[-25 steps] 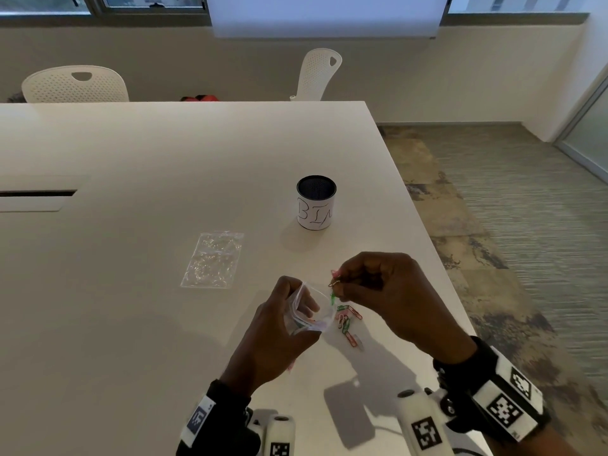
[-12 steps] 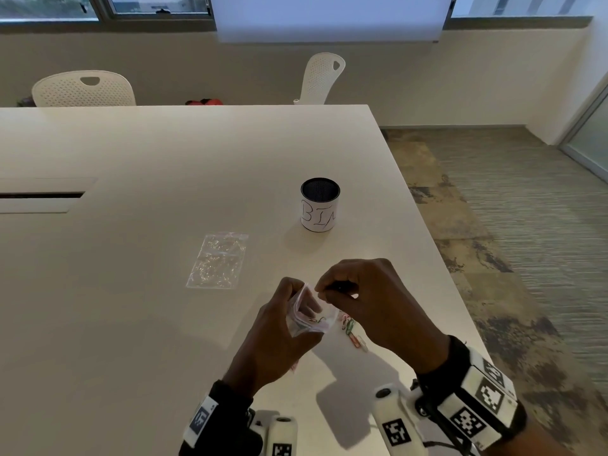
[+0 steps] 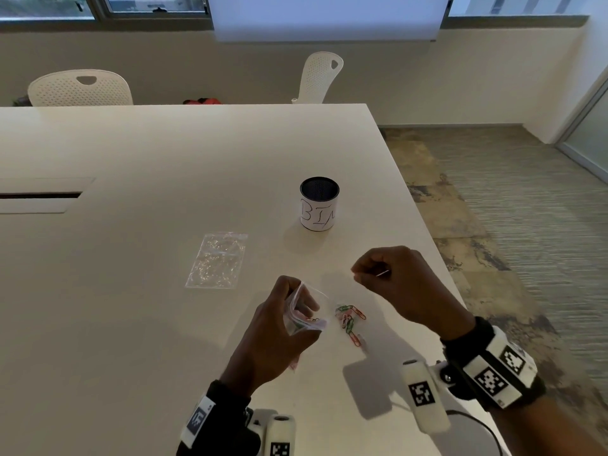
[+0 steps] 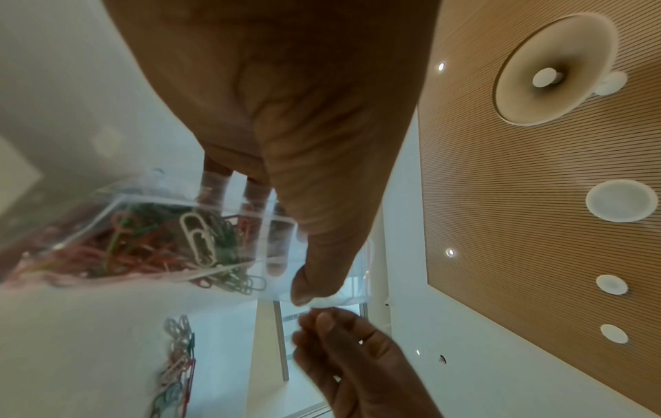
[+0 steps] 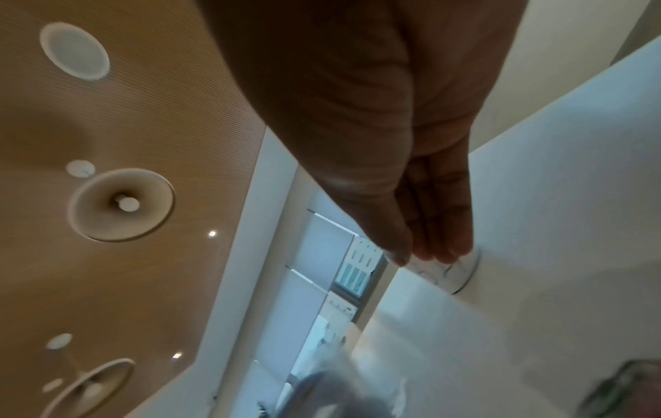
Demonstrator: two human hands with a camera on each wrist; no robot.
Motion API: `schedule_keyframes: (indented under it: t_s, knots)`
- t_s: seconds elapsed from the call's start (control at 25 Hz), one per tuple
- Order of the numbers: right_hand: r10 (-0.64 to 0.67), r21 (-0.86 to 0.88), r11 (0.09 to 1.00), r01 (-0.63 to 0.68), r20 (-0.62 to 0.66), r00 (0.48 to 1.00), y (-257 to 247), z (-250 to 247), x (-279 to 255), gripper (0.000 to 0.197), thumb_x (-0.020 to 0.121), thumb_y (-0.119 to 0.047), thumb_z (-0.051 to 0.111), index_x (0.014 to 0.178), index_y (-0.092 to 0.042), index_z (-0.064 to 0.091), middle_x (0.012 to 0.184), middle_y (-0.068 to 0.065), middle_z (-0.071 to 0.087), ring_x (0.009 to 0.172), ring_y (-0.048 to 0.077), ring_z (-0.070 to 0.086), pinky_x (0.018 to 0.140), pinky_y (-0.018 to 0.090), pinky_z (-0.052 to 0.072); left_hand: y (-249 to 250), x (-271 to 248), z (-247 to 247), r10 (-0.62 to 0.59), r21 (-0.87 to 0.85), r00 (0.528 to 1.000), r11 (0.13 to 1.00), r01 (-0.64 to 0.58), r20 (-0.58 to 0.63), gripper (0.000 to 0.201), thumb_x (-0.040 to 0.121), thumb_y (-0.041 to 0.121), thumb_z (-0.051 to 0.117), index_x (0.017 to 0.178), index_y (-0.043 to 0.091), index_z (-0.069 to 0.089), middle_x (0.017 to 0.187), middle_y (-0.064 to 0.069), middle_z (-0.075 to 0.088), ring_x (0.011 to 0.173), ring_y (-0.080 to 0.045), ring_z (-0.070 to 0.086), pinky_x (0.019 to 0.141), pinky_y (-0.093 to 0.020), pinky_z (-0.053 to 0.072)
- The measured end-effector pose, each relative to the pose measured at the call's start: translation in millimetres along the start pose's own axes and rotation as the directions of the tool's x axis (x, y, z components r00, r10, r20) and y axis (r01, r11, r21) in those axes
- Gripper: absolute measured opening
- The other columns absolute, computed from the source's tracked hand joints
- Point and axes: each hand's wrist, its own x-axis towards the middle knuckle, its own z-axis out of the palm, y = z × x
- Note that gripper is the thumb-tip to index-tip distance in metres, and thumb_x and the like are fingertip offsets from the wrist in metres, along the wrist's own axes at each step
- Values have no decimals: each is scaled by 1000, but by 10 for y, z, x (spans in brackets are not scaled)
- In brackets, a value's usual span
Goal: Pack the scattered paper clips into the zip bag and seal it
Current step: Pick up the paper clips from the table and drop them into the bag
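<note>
Two hands raised over a white table (image 3: 138,324), seen from above. Left hand (image 3: 279,337) gripping a small clear zip bag (image 3: 304,312), thumb and fingers curled round it, mouth held apart and facing the right hand. Inside the bag, a mass of coloured paper clips (image 4: 150,243), red, green and white, plain in the left wrist view. Right hand (image 3: 398,284) lifted at about two o'clock from the bag, well apart from it, fingers curled in with thumb and fingertips drawn together; possibly pinching something thin and pale, though too blurred to be sure. Loose pile of clips (image 3: 350,319) lying on the table just beside the bag, at its three o'clock, between the two hands. Second clear plastic bag (image 3: 217,260) flat on the table at about ten o'clock from the left hand. White cylindrical cup (image 3: 319,209) with a dark inside and handwritten "BIN", upright at twelve o'clock, beyond both hands. Two white chairs (image 3: 80,88) behind the far table edge.
</note>
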Motion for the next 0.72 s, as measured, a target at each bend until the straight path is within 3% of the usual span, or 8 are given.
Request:
schedule_keyframes:
  t_s: [0.08, 0.16, 0.24, 0.32, 0.44, 0.56, 0.64, 0.72]
  knots:
    - [74, -110, 992, -67, 63, 995, 211, 7, 42, 14, 90, -20, 78, 104, -20, 77, 98, -6, 77, 85, 3, 71, 75, 13, 54, 0, -1, -8, 4, -2, 1000, 1000, -4, -6, 38, 83, 20, 84, 105, 26, 54, 98, 6, 70, 94, -8, 69, 76, -12, 53]
    - [155, -230, 967, -111, 182, 971, 347, 56, 49, 37, 87, -31, 81, 121, -22, 70, 116, -3, 71, 95, 7, 67, 83, 22, 56, 3, 1, -8, 14, 2, 1000, 1000, -14, -7, 38, 83, 19, 84, 105, 24, 55, 98, 7, 70, 94, -8, 69, 76, -12, 53]
    - [205, -331, 938, -105, 282, 937, 379, 146, 28, 64, 81, -43, 83, 138, -26, 58, 129, -5, 60, 108, 11, 60, 92, 28, 55, 4, 8, -4, 22, 1, 1000, 1000, -22, -5, 38, 83, 19, 85, 106, 21, 55, 97, 10, 69, 93, -8, 68, 76, -11, 52]
    - [180, -391, 920, -33, 345, 921, 340, 294, -10, 75, 79, -50, 82, 144, -30, 51, 134, -5, 54, 119, 13, 54, 100, 33, 52, -3, 16, -5, 28, 6, 1000, 1000, -28, -5, 38, 82, 19, 85, 107, 20, 55, 97, 14, 68, 92, -8, 68, 75, -9, 51]
    - [62, -441, 889, 120, 376, 924, 246, 532, -73, 58, 85, -44, 78, 137, -29, 57, 131, -1, 53, 118, 16, 53, 96, 36, 55, -20, 20, -10, 39, 18, 999, 999, -39, 1, 41, 82, 19, 86, 107, 22, 54, 99, 16, 68, 92, -8, 69, 75, -11, 52]
    - [-47, -434, 876, 210, 355, 934, 197, 672, -70, 22, 95, -24, 68, 116, -25, 66, 113, 0, 58, 97, 18, 61, 79, 32, 57, -29, 22, -14, 40, 28, 999, 999, -40, 2, 43, 81, 18, 86, 107, 24, 53, 99, 15, 69, 92, -7, 69, 75, -12, 53]
    - [-44, -458, 862, 219, 362, 931, 207, 700, -29, 13, 97, -13, 62, 106, -20, 69, 105, 2, 60, 85, 20, 64, 74, 34, 58, -32, 24, -16, 31, 24, 1000, 999, -31, 1, 43, 81, 18, 86, 107, 23, 53, 97, 13, 69, 93, -6, 70, 75, -12, 53]
    - [-16, -487, 849, 205, 364, 931, 215, 685, 23, 11, 96, -9, 62, 104, -13, 70, 103, 6, 63, 84, 23, 70, 77, 38, 61, -37, 23, -18, 25, 23, 1000, 999, -25, 0, 42, 82, 19, 86, 108, 23, 54, 98, 14, 69, 94, -7, 70, 76, -12, 53]
